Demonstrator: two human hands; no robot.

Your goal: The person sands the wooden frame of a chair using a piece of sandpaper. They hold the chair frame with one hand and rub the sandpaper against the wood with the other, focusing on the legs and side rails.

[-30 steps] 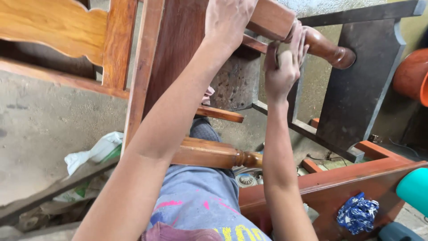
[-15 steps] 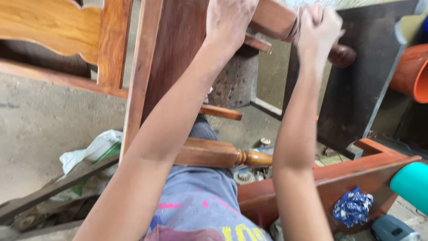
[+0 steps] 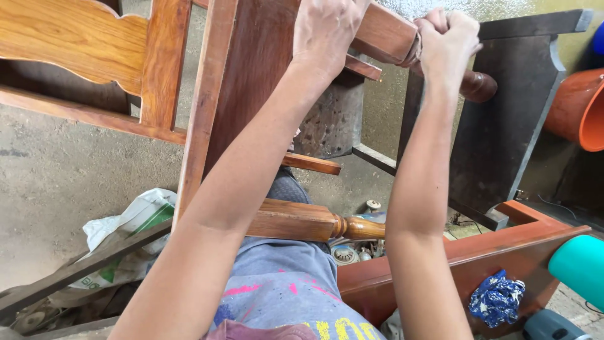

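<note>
Head view, read from left to right: a pale varnished chair back (image 3: 75, 44) fills the far left, and under it a white and green plastic bag (image 3: 129, 230) lies on the concrete floor (image 3: 50, 189) beside a dark plank (image 3: 82, 267). Next comes the upturned reddish wooden chair frame (image 3: 251, 82) the person works on; the left hand (image 3: 327, 31) is laid over its top, fingers pressed together and curled down onto the wood, steadying it. Right of that hand, the frame's turned leg (image 3: 402, 41) runs with its long axis from far left down toward the right, its rounded, darker foot end pointing right past the dark panel (image 3: 503, 126). The right hand (image 3: 448, 38) is closed in a fist around this leg, apparently pinching a strip of sandpaper or cloth against it, though what it holds is mostly hidden. A second ago that hand sat lower on the leg with the fingers looser; half a second ago it had risen, and now it grips higher and tighter near the square block, which suggests a back-and-forth rubbing stroke along the leg. The left hand has not shifted. A second turned leg (image 3: 314, 223) lies nearer, across the person's lap, pointing right. Farther right stand a red-brown rail (image 3: 503, 252) with a blue crumpled rag (image 3: 497, 299), an orange bucket (image 3: 582, 110) and a teal cylinder (image 3: 582, 267).
</note>
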